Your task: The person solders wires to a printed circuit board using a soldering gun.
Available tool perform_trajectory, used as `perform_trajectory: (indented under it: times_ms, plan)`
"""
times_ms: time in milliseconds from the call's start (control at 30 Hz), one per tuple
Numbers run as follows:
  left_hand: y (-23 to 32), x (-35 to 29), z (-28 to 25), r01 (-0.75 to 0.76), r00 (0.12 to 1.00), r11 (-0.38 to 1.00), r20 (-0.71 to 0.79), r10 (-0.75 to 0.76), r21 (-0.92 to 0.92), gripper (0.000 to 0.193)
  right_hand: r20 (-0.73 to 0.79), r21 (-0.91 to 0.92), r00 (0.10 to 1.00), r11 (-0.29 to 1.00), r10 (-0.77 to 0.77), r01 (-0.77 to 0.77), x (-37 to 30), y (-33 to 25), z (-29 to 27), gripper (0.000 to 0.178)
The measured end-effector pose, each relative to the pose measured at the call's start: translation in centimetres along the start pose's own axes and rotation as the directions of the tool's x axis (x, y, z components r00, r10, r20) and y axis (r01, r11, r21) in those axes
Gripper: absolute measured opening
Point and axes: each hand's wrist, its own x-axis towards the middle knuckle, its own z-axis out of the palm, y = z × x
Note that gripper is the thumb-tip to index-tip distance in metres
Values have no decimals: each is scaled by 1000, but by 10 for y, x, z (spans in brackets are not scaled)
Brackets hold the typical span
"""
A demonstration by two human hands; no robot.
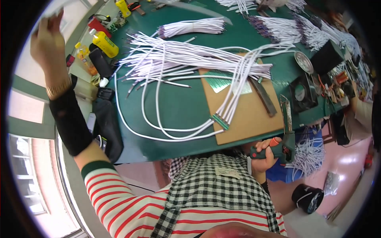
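My left hand [48, 43] is raised at the far left, beyond the table's left edge. Its fingers point upward and blur at the tips, so what they hold, if anything, is unclear. At the table's front edge, my right hand [265, 155] is wrapped round a dark green pistol-shaped tool [278, 152] with an orange trigger. Left of that tool, a small green circuit board [220, 121] rests on a brown board [250, 129], with several white cables [234, 99] joined to it. Their other ends loop left and back toward a large pile of white wires [186, 57].
A dark metal bar [263, 97] and a green circuit panel [218, 82] lie on the brown board. Behind the pile sits a tied wire bundle [192, 27]. Yellow bottles [104, 43] line the left edge. A black square stand [303, 93] and a round tin [303, 62] are at right.
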Motion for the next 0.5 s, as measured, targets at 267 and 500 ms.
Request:
perform_trajectory:
  times_ms: [267,500]
  plan:
    - [42,-218,-99,604,794,795,-123,-596,48,23,-2,23,1000,1000,-16,16,6,-12,-39,42]
    - [95,-296,-45,35,702,83,35,-712,996,35,27,56,997,996,68,-70,-7,-8,-44,40]
